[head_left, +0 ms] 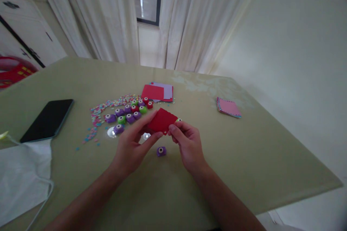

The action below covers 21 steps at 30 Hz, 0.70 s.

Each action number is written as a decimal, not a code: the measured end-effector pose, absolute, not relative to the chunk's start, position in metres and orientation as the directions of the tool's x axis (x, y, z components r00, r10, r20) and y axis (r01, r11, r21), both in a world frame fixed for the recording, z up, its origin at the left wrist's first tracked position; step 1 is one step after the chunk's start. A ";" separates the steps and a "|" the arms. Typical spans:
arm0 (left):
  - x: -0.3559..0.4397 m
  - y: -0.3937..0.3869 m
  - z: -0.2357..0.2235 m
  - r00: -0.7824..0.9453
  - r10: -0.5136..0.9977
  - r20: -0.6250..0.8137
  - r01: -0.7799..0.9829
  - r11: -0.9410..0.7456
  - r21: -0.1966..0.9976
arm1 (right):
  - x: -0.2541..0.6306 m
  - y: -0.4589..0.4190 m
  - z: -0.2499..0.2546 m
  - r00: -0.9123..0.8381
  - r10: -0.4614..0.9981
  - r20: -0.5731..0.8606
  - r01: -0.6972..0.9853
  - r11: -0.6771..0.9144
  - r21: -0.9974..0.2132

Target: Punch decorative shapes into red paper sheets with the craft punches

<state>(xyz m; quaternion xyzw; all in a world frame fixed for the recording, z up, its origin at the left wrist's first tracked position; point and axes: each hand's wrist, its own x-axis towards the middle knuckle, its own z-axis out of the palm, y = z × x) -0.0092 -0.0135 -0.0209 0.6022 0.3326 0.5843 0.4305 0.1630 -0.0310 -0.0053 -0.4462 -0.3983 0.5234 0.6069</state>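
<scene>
My left hand (135, 140) grips a square red paper card (163, 120) between thumb and fingers, tilted above the table. My right hand (187, 140) is closed at the card's right side. A small green craft punch (179, 120) peeks out above its fingers, mostly hidden by them. Small light marks show at the card's near corner. Just below the hands, a purple craft punch (161, 151) rests on the table. Several purple, green and red craft punches (130, 118) stand grouped to the left, beyond my left hand.
Confetti pieces (99, 110) lie scattered around the punches. Behind them sits a stack of red and lilac paper (153, 92). At right is a pile of pink cards (228, 107). A dark tablet (48, 120) and a white sheet with a cord (24, 177) lie on the left.
</scene>
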 end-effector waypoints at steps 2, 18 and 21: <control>-0.012 -0.011 -0.025 0.121 0.902 0.415 -0.066 -0.410 0.910 | 0.163 -0.030 -0.004 0.149 0.989 0.012 -0.261 0.051 -0.964; -0.011 -0.007 -0.021 0.112 0.963 0.244 -0.048 -0.240 0.969 | 0.161 -0.028 -0.006 0.170 0.984 0.050 -0.136 0.073 -0.988; -0.011 -0.006 -0.022 0.130 0.965 0.227 -0.048 -0.223 0.974 | 0.162 -0.027 -0.005 0.148 0.986 0.072 -0.101 0.088 -0.991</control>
